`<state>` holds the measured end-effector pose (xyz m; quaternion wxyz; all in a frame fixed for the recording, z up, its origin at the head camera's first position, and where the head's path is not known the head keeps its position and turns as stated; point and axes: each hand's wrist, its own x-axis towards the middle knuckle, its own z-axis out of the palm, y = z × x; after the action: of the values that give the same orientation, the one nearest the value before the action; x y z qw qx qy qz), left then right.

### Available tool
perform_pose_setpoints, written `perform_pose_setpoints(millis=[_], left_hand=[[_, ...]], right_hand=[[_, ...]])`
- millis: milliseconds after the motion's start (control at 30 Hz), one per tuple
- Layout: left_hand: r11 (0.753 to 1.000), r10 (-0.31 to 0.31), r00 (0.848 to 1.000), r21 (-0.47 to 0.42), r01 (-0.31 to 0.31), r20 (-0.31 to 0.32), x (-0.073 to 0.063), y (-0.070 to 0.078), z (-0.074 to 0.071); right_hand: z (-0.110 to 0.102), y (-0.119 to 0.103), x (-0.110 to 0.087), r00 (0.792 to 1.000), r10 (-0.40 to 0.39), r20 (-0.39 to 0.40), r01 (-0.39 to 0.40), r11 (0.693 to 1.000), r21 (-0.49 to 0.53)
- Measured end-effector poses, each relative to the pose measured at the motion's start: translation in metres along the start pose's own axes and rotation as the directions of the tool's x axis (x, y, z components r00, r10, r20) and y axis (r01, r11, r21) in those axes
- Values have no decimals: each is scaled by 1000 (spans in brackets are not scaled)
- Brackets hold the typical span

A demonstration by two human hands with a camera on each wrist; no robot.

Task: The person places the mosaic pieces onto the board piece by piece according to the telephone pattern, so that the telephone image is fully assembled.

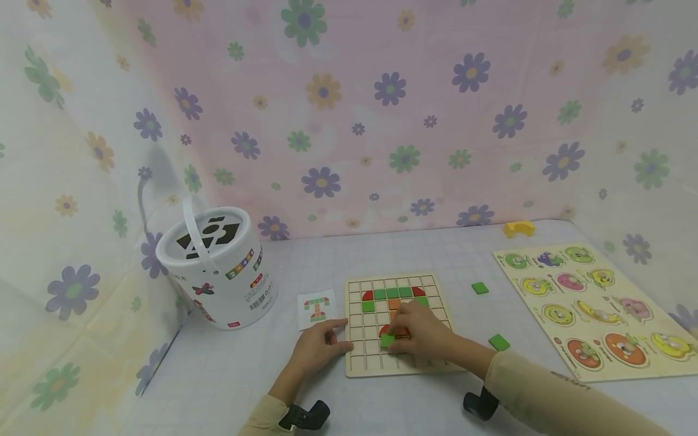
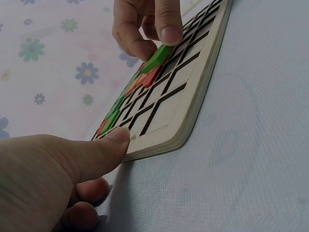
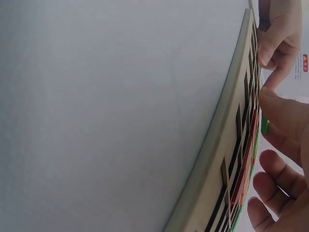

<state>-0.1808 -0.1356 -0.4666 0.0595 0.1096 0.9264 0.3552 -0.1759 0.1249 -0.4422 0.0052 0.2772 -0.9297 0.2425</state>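
Note:
My right hand [image 1: 417,330] pinches a green square tile [image 1: 387,340] between thumb and index finger, over the lower part of a wooden grid board [image 1: 357,366]. In the left wrist view that green tile [image 2: 157,60] is tilted above a red piece [image 2: 151,77]. On the board lie a row of green squares [image 1: 392,293], red rounded corner pieces [image 1: 368,295] and orange squares [image 1: 394,304]; my right hand hides some cells. The thumb and index finger of my left hand [image 1: 316,348] touch the board's left edge, the thumb resting on its rim.
A small pattern card [image 1: 305,324] lies left of the board, beside a white bucket [image 1: 234,297] with a shape-hole lid. Loose green tiles [image 1: 480,287] lie to the right. Farther right are a fruit puzzle board [image 1: 556,290] and a yellow arch block [image 1: 519,228].

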Motion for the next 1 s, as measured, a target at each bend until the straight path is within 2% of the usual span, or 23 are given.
perform_pose_setpoints(millis=[233,500,1000], left_hand=[[1000,-8,1000,-6,8,6,0,0,0],[1000,-15,1000,-4,15,4,-1,1,0],[1000,-2,1000,-11,2,6,-1,1,-1]], right_hand=[[4,-3,0,997,34,62,-35,999,14],[5,-2,-1,999,-13,39,14,1000,-7],[7,0,-4,1000,-8,27,8,1000,10]])
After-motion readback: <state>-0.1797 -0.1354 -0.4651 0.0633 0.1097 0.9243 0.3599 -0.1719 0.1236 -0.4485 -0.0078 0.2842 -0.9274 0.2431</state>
